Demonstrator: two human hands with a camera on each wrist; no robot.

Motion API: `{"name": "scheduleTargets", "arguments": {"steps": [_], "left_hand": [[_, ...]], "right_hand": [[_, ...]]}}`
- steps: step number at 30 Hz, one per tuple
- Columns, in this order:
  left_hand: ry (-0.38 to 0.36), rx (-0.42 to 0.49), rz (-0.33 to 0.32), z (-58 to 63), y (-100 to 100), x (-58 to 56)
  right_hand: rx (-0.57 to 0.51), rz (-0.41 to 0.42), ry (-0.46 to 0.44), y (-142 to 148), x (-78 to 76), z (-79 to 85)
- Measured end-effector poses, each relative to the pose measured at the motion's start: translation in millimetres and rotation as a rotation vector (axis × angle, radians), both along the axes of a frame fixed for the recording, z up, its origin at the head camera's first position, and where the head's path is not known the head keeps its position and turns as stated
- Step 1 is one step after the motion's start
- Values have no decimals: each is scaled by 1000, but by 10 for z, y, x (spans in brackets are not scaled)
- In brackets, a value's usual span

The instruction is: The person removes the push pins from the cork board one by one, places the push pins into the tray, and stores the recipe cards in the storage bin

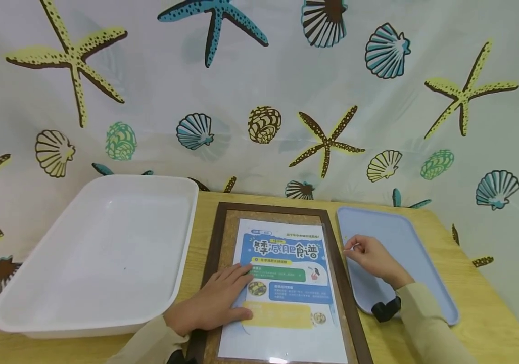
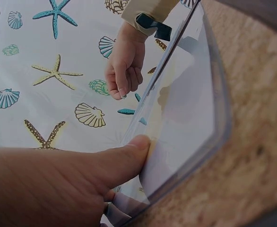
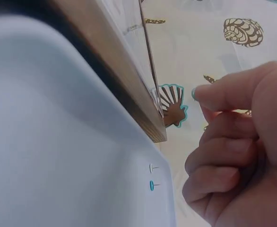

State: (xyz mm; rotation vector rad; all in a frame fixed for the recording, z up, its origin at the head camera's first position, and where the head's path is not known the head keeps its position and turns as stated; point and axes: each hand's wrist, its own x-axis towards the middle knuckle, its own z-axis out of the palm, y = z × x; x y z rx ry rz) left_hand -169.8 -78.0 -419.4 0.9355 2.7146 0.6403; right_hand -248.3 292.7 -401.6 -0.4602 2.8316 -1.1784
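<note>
From my position, a white fabric backdrop [image 1: 241, 164], printed with starfish [image 1: 327, 143] and scallop shells [image 1: 385, 52] in yellow, teal and brown, spans the area beyond the left hand [image 1: 216, 301] and right hand [image 1: 375, 260]. A yellowish wood-grain tabletop [image 1: 464, 283] extends beneath both hands. Diffuse light covers the backdrop.

Printed sheet [image 1: 284, 289], blue and white with yellow and green panels, lies in clear sleeve [image 2: 222, 106] on brown-framed cork board [image 1: 231, 233]. Small teal object [image 3: 194, 93], mostly hidden, is pinched by right hand [image 1: 374, 258].
</note>
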Motion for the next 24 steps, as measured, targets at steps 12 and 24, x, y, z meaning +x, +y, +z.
{"name": "scheduleTargets", "arguments": {"steps": [12, 24], "left_hand": [[16, 7, -5, -22, -2, 21], [8, -4, -5, -1, -15, 23]], "right_hand": [[85, -251, 26, 129, -271, -110], [95, -344, -43, 212, -334, -213]]}}
